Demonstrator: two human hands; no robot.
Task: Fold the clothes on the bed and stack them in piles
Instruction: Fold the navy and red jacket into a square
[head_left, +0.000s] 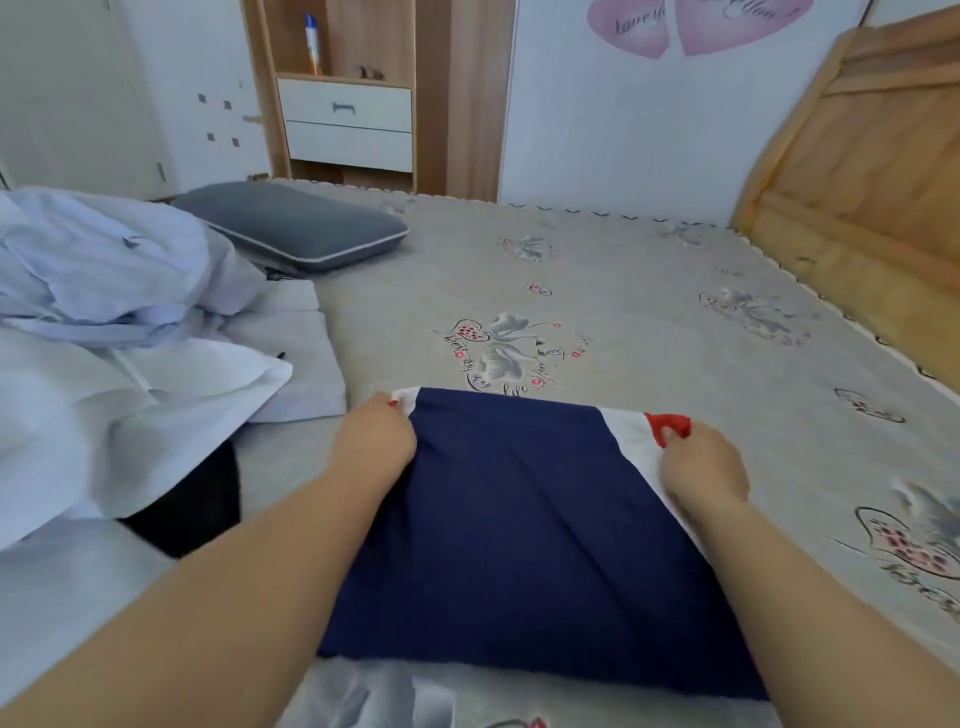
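A navy blue garment (524, 525) with white and red trim lies flat on the bed (649, 312), directly in front of the person. Its far edge sits between the two hands. The left hand (374, 436) pinches the far left corner, fingers curled round the cloth. The right hand (704, 465) pinches the far right corner at the red trim, fingers likewise curled. Both bare forearms reach forward, one along each side of the garment, knuckles up. To the left, touching nothing in hand, lies a heap of pale blue and white clothes (104, 322), with a grey pillow (291, 228) beyond it.
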